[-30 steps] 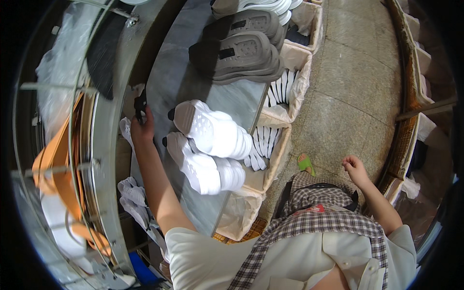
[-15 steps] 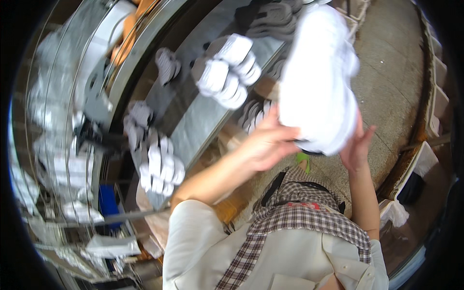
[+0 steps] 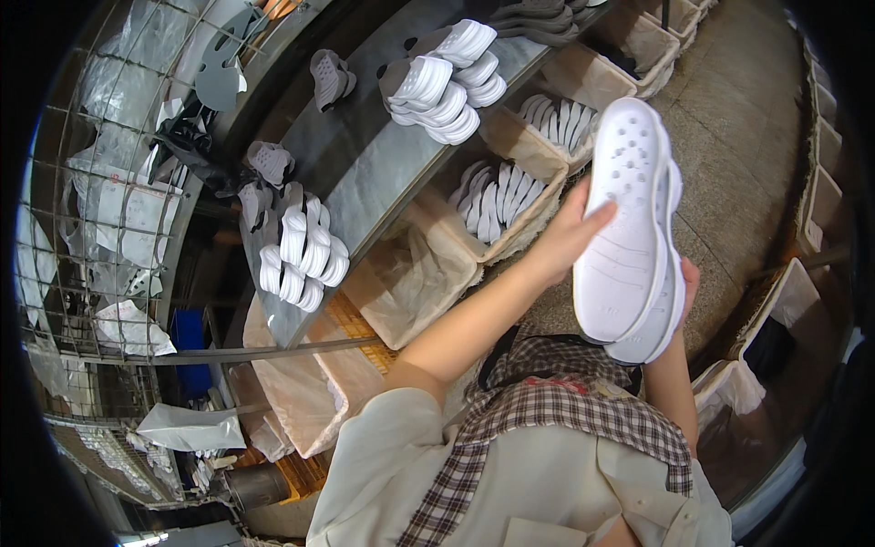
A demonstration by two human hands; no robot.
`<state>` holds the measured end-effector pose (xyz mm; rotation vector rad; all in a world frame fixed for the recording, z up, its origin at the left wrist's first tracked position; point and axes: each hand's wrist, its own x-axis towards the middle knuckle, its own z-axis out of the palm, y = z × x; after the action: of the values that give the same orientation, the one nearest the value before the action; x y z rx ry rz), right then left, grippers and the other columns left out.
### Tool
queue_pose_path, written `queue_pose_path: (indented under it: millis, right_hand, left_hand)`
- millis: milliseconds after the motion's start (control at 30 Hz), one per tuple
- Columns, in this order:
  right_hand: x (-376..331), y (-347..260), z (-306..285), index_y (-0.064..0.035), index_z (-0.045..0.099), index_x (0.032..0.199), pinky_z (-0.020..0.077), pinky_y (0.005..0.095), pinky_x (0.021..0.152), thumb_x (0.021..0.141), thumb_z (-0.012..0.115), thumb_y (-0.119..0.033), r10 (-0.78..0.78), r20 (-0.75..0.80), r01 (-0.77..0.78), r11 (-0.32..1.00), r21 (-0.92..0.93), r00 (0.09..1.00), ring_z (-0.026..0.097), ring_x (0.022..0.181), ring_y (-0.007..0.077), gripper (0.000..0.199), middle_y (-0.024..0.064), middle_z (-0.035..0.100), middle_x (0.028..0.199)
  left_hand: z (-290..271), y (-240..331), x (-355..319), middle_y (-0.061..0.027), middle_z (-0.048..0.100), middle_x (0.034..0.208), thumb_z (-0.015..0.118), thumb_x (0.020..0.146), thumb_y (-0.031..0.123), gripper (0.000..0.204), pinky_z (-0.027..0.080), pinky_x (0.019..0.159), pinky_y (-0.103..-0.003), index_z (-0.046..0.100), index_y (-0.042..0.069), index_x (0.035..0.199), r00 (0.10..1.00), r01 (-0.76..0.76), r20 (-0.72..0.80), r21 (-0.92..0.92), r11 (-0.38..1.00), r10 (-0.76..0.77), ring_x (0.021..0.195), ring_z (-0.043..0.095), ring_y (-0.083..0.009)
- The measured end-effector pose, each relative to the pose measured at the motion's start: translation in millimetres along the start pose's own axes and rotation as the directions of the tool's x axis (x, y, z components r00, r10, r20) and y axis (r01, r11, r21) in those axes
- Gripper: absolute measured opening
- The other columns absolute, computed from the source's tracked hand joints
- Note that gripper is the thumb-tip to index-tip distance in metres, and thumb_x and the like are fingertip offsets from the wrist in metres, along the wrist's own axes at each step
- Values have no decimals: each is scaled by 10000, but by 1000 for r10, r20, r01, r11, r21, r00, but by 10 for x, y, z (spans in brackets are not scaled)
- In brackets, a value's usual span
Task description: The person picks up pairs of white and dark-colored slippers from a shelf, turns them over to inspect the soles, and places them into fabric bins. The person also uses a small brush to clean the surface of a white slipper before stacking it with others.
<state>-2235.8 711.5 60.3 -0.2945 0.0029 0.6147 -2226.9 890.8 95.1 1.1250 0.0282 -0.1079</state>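
In front of me I hold a few stacked white shoe soles (image 3: 622, 246), tilted, with small round holes near the top end and curved lines lower down. My left hand (image 3: 567, 239) grips their left edge, its thumb lying on the face of the top sole. On the other side my right hand (image 3: 688, 284) holds the right edge, its palm mostly hidden behind the soles. Two soles fan apart, the lower one showing to the right. More white soles stand in stacks (image 3: 444, 96) on the grey metal bench (image 3: 369, 211) to my left, and another group of soles (image 3: 305, 253) sits nearer.
Below the bench, lined bins (image 3: 478, 260) hold several rows of soles (image 3: 497, 196); one lined bin (image 3: 406, 283) stands beside them. Grey soles (image 3: 538, 20) lie at the bench's far end. A wire mesh guard (image 3: 118, 210) is at left, more lined bins (image 3: 775, 310) at right.
The soles have come down and nearer to me, with their face now turned up and fanned apart. Both hands moved with them and still hold them. My view has shifted slightly.
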Motion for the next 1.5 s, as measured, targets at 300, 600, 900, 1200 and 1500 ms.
queue_pose_path:
  millis: [300,600,900,1200,1500]
  right_hand:
    - [321,480,73,-140,434,1327,309,615,969,884,246,-646,317,-320,-345,938,-32,893,421,1216,348,699,110,466,1317]
    - [373,717,111,-159,242,1438,183,712,957,849,313,-679,364,-508,-444,895,-41,781,245,1298,424,789,165,240,1453]
    - [361,690,92,-162,236,1440,148,701,979,852,299,-687,393,-521,-457,889,4,758,232,1315,426,790,200,217,1463]
    - [342,627,137,-170,387,1365,233,698,928,873,200,-694,370,-626,-484,875,-14,686,348,1259,351,743,116,383,1392]
    - [273,656,67,-80,488,1274,420,436,939,922,302,-539,254,-461,-331,939,-91,850,529,1116,230,607,98,568,1212]
  left_hand:
    - [-613,-404,-294,-187,627,1077,517,910,154,323,537,799,-377,541,-59,1151,808,398,-213,-488,777,-549,924,642,-269]
    - [-942,-571,-505,-184,596,1133,426,950,128,331,476,908,-375,485,-77,1203,819,433,-54,-596,677,-572,1019,599,-275]
    - [-1015,-705,-473,-160,627,1044,450,931,124,284,511,833,-364,532,-58,1133,818,444,5,-640,627,-575,919,627,-254]
    - [-1016,-809,-481,-154,630,1011,445,941,159,280,515,796,-369,528,-40,1120,799,462,-53,-583,668,-599,876,627,-257]
    - [-669,-508,-509,-166,563,1191,424,961,98,326,489,901,-394,417,-2,1271,850,367,-255,-339,866,-460,1064,584,-277]
